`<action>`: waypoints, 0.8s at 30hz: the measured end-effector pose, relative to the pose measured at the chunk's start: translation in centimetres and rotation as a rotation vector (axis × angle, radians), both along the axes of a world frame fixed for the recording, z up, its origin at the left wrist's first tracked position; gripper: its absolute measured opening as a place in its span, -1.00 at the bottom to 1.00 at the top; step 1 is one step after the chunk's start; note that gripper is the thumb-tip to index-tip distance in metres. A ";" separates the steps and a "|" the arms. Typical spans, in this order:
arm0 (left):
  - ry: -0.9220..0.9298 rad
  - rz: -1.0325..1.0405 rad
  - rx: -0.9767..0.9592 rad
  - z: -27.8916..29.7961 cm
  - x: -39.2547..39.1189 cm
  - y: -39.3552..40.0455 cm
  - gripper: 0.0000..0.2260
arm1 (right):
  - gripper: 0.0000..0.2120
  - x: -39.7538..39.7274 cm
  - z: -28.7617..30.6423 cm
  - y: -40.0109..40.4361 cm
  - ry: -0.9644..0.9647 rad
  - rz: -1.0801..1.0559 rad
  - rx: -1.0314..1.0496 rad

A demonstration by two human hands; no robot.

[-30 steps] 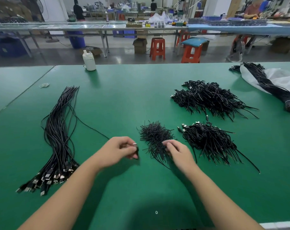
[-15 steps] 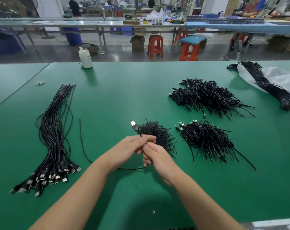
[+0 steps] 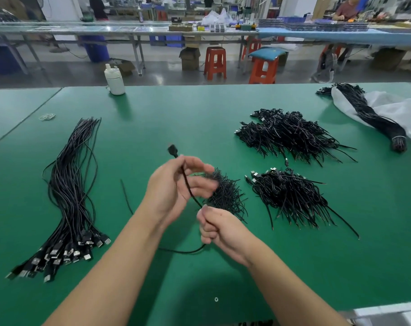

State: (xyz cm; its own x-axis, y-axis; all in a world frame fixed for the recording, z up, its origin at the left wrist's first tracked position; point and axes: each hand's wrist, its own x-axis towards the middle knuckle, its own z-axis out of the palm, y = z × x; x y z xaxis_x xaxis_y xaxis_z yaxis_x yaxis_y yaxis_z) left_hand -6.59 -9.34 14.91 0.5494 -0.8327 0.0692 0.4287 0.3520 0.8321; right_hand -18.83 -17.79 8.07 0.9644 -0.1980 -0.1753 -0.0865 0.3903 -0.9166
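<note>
One black USB cable (image 3: 187,184) runs between my two hands above the green table (image 3: 176,118). My left hand (image 3: 174,184) pinches it near the plug (image 3: 173,149), which sticks up past the fingers. My right hand (image 3: 217,229) grips the cable lower down in a fist, and the cable's tail loops onto the table below and to the left. Behind the hands lies a small heap of black twist ties (image 3: 225,194).
A long bundle of straight USB cables (image 3: 68,198) lies at the left. Two piles of coiled cables (image 3: 291,198) (image 3: 289,132) sit at the right. A tied bundle (image 3: 373,118) rests on a white bag at far right. A white bottle (image 3: 115,80) stands at the back edge.
My right hand left the twist-tie heap, met the left hand and slid down the cable. The left hand lifted the plug end up off the table.
</note>
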 end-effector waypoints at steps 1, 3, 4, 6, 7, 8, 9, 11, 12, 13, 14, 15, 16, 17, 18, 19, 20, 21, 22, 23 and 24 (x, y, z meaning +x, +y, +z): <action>0.003 -0.129 0.046 0.6 0.3 0.5 -0.58 | -0.65 0.0 -0.1 -0.4 0.003 -0.025 0.030; -0.106 -0.462 0.220 1.3 0.7 1.6 -0.65 | -0.60 -0.1 0.1 -1.4 0.018 -0.079 0.011; -0.219 -0.620 0.328 1.3 0.9 2.1 -0.65 | -0.58 -0.1 0.3 -1.9 0.028 -0.098 -0.005; -0.449 -0.784 0.579 0.8 0.8 2.8 -0.63 | -0.57 -0.2 0.6 -2.9 0.032 -0.127 0.032; -0.532 -0.792 0.707 0.3 0.5 2.8 -0.63 | -0.59 -0.3 0.8 -3.3 0.023 -0.141 0.087; -0.610 -0.755 0.824 -0.4 0.1 2.6 -0.63 | -0.60 -0.4 1.0 -3.7 0.007 -0.149 0.137; -0.678 -0.674 0.910 -1.1 -0.2 2.3 -0.65 | -0.62 -0.6 1.3 -4.0 -0.005 -0.147 0.162; -0.673 -0.418 0.900 -2.7 -0.6 1.7 -0.70 | -0.64 -0.8 1.6 -4.1 -0.006 -0.117 0.111; -0.584 -0.289 0.807 -3.2 -0.6 1.4 -0.72 | -0.65 -0.9 1.7 -3.9 -0.001 -0.096 0.060; -0.472 -0.189 0.680 -3.7 -0.6 1.1 -0.72 | -0.65 -0.9 1.7 -3.5 0.003 -0.077 0.012; -0.373 -0.124 0.555 -4.1 -0.5 0.9 -0.72 | -0.66 -1.0 1.6 -3.2 0.005 -0.062 -0.020; -0.301 -0.095 0.463 -4.4 -0.5 0.7 -0.71 | -0.66 -1.0 1.6 -2.8 0.000 -0.054 -0.029; -0.246 -0.095 0.403 -4.6 -0.6 0.6 -0.71 | -0.67 -1.0 1.5 -2.6 -0.010 -0.053 -0.016; -0.215 -0.114 0.368 -4.9 -0.7 0.5 -0.71 | -0.68 -0.9 1.5 -2.5 -0.025 -0.060 0.012; -0.217 -0.135 0.360 -5.1 -0.8 0.5 -0.71 | -0.69 -0.9 1.5 -2.5 -0.039 -0.070 0.043; -0.249 -0.149 0.375 -5.3 -0.7 0.5 -0.71 | -0.70 -1.0 1.6 -2.7 -0.049 -0.081 0.068; -0.303 -0.154 0.414 -5.3 -0.6 0.6 -0.71 | -0.70 -1.1 1.7 -2.8 -0.056 -0.091 0.083; -0.379 -0.153 0.474 -5.3 -0.4 0.6 -0.71 | -0.70 -1.3 1.8 -3.0 -0.060 -0.099 0.092; -0.486 -0.149 0.546 -5.2 -0.2 0.7 -0.70 | -0.70 -1.5 1.9 -3.2 -0.063 -0.104 0.096; -0.626 -0.141 0.616 -5.0 0.0 0.8 -0.69 | -0.70 -1.6 2.1 -3.3 -0.067 -0.106 0.102; -0.779 -0.136 0.676 -4.9 0.1 1.0 -0.68 | -0.70 -1.7 2.3 -3.4 -0.071 -0.109 0.113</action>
State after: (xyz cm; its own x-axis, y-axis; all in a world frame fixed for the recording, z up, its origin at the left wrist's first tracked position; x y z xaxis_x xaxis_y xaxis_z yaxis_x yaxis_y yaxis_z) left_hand -6.51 -8.39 10.05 0.4516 -0.8812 -0.1396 -0.3114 -0.3023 0.9009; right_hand -20.49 -21.23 10.33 0.9491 -0.2846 -0.1348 0.0250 0.4948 -0.8686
